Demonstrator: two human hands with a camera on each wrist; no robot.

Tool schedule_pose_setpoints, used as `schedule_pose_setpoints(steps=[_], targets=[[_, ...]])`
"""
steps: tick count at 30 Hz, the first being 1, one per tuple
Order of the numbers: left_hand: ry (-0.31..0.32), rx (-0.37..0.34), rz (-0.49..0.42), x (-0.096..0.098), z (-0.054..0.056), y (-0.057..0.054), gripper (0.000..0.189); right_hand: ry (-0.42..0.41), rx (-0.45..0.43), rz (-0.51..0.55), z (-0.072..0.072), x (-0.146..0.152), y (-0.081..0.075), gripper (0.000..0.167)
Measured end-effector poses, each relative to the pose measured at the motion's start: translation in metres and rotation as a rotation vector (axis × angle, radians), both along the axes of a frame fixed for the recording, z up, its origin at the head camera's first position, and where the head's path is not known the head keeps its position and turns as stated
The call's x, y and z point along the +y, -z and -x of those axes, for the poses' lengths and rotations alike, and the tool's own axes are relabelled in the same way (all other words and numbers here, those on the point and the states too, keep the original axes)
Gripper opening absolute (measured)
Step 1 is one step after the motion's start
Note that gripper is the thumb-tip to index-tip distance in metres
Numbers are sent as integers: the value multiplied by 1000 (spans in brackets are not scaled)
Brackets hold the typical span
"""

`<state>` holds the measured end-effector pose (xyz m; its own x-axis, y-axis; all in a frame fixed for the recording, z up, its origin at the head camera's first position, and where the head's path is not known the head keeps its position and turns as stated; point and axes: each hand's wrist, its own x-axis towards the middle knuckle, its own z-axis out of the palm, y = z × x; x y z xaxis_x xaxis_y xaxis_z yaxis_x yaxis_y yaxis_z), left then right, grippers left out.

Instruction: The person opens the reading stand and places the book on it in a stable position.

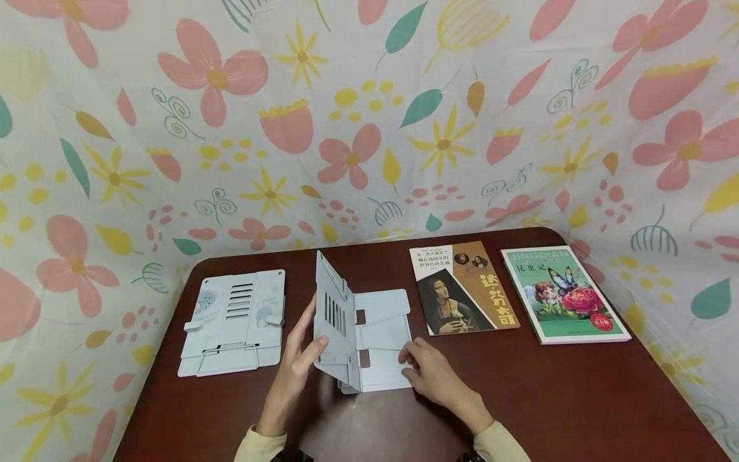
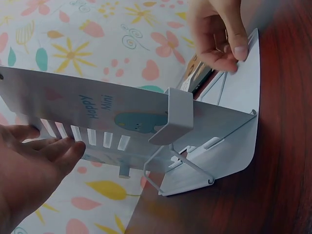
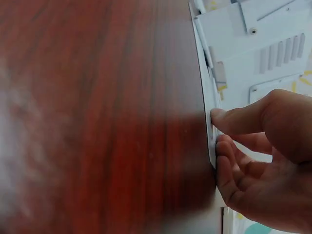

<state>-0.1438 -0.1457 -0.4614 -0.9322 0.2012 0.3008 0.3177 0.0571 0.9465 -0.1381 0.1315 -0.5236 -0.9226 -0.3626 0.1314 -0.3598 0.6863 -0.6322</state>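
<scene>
A white metal book stand (image 1: 381, 343) stands half unfolded in the middle of the table, its base plate lying down and its slotted panel (image 1: 331, 308) raised at a steep angle. My left hand (image 1: 297, 359) holds the raised panel at its left side, thumb over the edge in the head view. On its printed face, near the slots, lie the left fingers (image 2: 58, 148). My right hand (image 1: 433, 375) pinches the right edge of the base plate (image 3: 210, 131) between thumb and fingers. A wire bracket (image 2: 180, 163) and a clip (image 2: 178, 114) stick out from the panel.
A second white book stand (image 1: 242, 321), folded flat, lies at the left of the table (image 1: 577, 398). To the right are a brown and white book (image 1: 464, 289) with a portrait and a green book (image 1: 566, 295). A flowered cloth (image 1: 346, 128) hangs behind the table.
</scene>
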Motion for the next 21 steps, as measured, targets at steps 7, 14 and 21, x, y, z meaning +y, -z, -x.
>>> schedule_pose_setpoints(steps=[7, 14, 21], targets=[[6, 24, -15, 2, 0, 1, 68, 78, -12, 5, 13, -3, 3, 21], [8, 51, -26, 6, 4, 0, 67, 154, -40, -4, 31, -4, 7, 11], [13, 51, -27, 9, 4, -2, 67, 131, -109, 47, 31, -2, 7, 7]])
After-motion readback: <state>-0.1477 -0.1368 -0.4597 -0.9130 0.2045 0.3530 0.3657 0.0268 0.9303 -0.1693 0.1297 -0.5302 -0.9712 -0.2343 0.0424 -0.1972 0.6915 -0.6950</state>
